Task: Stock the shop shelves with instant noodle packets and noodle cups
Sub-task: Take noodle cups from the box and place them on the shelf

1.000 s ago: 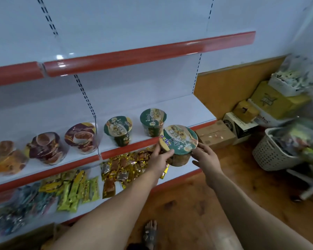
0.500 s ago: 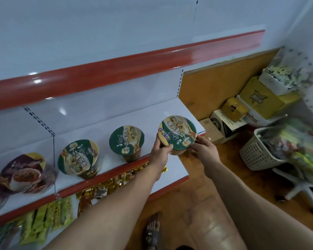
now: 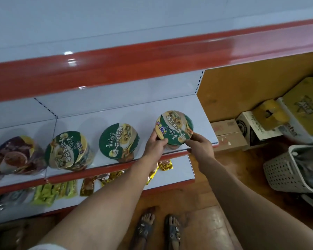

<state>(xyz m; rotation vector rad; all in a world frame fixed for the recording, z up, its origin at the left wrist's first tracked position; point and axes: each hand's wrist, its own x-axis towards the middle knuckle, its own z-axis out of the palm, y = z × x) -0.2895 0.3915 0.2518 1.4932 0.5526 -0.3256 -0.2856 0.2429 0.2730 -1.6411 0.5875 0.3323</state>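
Lowered since the earlier frame, the noodle cup (image 3: 174, 129) now has its base at the front edge of the white middle shelf (image 3: 148, 112), near its right end. Both hands clamp it: the left hand (image 3: 156, 144) curls round its left side and the right hand (image 3: 199, 146) grips its right side under the lid rim. Three round green-lidded cups stand in a row, counting this one: the second cup (image 3: 118, 140) and third cup (image 3: 68, 150) to its left, then a brown-lidded cup (image 3: 14, 154) in glossy wrap. Shiny foil packets (image 3: 51, 193) lie on the lower shelf (image 3: 181, 170), partly behind the forearms. Cardboard boxes (image 3: 228, 135) and one perforated plastic basket (image 3: 280, 170) stand at the right
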